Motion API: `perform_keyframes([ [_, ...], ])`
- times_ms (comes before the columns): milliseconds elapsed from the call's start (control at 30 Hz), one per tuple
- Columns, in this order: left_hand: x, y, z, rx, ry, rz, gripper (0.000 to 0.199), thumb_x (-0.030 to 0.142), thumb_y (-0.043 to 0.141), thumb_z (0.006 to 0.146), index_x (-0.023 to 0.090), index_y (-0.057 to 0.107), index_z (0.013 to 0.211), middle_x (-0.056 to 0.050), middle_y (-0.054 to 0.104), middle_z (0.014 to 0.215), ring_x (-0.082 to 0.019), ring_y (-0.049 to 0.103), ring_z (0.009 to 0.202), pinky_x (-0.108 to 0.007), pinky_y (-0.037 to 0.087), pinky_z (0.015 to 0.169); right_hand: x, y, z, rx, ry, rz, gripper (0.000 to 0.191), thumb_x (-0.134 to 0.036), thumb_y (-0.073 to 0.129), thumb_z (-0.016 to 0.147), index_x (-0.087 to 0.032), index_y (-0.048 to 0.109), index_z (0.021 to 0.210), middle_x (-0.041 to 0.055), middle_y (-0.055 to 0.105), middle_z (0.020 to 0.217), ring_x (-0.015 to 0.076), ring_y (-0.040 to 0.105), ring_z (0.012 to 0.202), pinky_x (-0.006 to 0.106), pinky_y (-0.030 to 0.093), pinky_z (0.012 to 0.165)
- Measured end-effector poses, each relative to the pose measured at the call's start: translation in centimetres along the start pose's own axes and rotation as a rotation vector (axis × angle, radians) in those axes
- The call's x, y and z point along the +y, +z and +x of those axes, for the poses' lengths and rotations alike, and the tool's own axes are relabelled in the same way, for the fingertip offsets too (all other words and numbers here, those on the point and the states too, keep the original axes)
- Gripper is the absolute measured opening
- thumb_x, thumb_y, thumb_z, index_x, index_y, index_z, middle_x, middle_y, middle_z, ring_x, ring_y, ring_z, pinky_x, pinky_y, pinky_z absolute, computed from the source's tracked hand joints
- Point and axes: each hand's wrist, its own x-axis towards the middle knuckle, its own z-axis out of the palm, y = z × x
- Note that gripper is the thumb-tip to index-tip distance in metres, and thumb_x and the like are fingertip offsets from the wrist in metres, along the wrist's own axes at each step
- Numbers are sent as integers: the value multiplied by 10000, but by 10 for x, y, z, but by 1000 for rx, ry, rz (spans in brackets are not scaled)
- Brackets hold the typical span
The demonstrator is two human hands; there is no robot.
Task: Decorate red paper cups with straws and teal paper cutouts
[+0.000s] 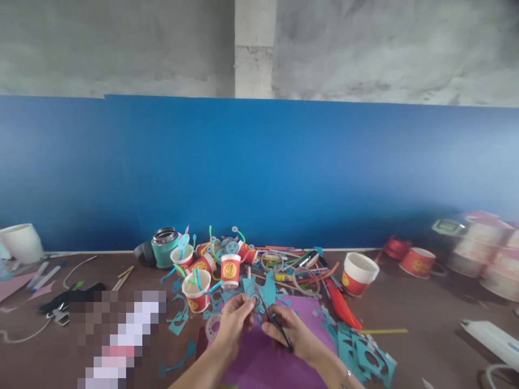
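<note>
Pinched in my left hand is a piece of teal paper with round shapes drawn on it. My right hand is closed round the black handles of a pair of scissors, whose blades point up at the paper. Both hands are above a purple sheet on the table. A roll of clear tape lies beside my left wrist. Just beyond my hands stands a red and white paper cup, with another cup holding coloured pipe cleaners to its left.
Teal paper scraps lie around the purple sheet. A teal thermos stands at the back left. Pipe cleaners and pens pile up behind my hands, near a red pouch-like object. Stacked paper cups stand to the right. A blue partition borders the table.
</note>
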Motion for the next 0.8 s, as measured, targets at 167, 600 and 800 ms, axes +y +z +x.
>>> perform_keyframes([
  [167, 0, 0, -1, -8, 3, 11, 474, 565, 766, 543, 194, 472, 571, 87, 421, 365, -41, 274, 329, -187, 185, 370, 1, 0, 0, -3, 12, 30, 454, -585, 705, 669, -192, 496, 760, -68, 442, 557, 65, 393, 439, 179, 326, 403],
  [600, 1, 1, -1, -13, -29, -1, 454, 530, 773, 527, 204, 459, 565, 99, 400, 348, -38, 256, 304, -183, 185, 338, 8, -8, 0, -55, 32, 9, 438, -582, 670, 709, -188, 489, 768, -90, 400, 517, 56, 386, 398, 169, 350, 379],
  [800, 2, 1, -3, -8, -33, -23, 440, 504, 780, 526, 203, 463, 577, 103, 403, 353, -36, 268, 312, -172, 186, 335, 8, -11, 0, -67, 57, -19, 407, -565, 648, 735, -186, 504, 780, -94, 409, 486, 56, 401, 370, 159, 347, 360],
])
